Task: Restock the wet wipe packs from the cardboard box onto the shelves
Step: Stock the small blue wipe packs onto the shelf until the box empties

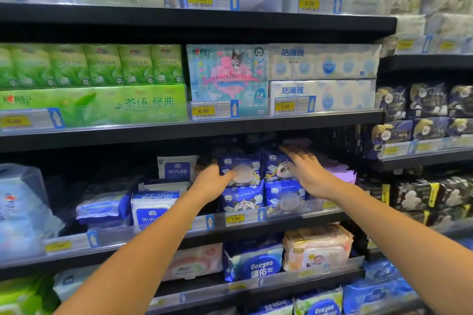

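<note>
- Seating dark blue wet wipe packs into their stacks on the third shelf looks like the step in hand; both hands work among the packs there.
- Left hand grips the upper left blue pack, thumb across its front face and fingers curled round its left edge.
- Right hand lies flat with fingers spread and straight against the upper right blue pack; it is motion-blurred, so whether it presses or only touches is hard to tell.
- Two more blue packs sit beneath these, just behind the clear price rail with its yellow 1.00 tag.
- White 99.9% packs stand just to the left, and purple packs just to the right.
- No cardboard box shows in this view, so the remaining stock cannot be judged.
- Next, by my reading, the upper packs need squaring over the lower ones and pushing back until they stand without leaning, then both hands let go and go to the box for more.
- Care is needed, since soft packs stacked two high could slide forward over the rail.
</note>
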Available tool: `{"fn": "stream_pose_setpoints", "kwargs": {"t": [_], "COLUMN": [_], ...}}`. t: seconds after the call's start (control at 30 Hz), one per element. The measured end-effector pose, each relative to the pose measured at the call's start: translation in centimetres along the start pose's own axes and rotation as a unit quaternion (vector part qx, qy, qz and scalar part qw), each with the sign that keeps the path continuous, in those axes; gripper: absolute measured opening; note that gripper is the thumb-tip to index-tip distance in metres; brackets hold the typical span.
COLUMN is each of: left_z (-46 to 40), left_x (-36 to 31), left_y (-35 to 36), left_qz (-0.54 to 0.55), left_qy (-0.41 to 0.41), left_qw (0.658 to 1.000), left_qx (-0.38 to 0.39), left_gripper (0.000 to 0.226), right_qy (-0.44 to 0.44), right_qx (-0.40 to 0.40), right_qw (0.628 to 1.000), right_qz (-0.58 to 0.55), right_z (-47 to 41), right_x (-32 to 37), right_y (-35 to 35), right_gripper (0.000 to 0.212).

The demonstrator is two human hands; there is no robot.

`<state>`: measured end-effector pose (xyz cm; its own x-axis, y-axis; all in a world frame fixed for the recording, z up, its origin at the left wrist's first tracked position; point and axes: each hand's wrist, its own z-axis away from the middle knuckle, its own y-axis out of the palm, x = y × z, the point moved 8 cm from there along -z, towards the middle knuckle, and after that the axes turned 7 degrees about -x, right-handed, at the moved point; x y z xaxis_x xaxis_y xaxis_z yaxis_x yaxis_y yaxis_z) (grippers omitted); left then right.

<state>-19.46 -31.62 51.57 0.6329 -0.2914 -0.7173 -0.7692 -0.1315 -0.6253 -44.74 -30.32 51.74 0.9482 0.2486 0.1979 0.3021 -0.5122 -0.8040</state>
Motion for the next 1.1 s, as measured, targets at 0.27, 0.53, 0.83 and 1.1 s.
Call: {"fn": "stream_pose_setpoints", "kwargs": {"t": [0.27,0.53,0.83,1.1], "left_z": [1.0,9.1,8.4,10.0], "left_x": [1.0,-1.6,-0.4,-0.4], "left_y": [-1.0,2.1,5.8,7.0], "left_qz": [-0.025,-0.221,-0.311,-0.329], "left_qy": [0.014,0.352,0.288,0.259], "left_qw": [0.992,0.893,0.890,0.900], "left_qx": [-0.123,-0.172,-0.166,-0.121], "left_gripper": [0.099,0.058,0.057,0.074], "right_qy": [-0.033,-0.045,-0.017,-0.013], "right_qx": [-0.154,-0.098,-0.110,-0.112], "right_qw": [0.988,0.993,0.993,0.992], "right_qz": [-0.004,0.055,0.043,0.050], "right_z": [6.5,12.3,11.5,11.9], "right_x": [2.2,2.9,2.9,3.1], "right_y": [-0.7,4.0,4.8,5.0], "right_gripper": [0.076,0.065,0.067,0.066]}}
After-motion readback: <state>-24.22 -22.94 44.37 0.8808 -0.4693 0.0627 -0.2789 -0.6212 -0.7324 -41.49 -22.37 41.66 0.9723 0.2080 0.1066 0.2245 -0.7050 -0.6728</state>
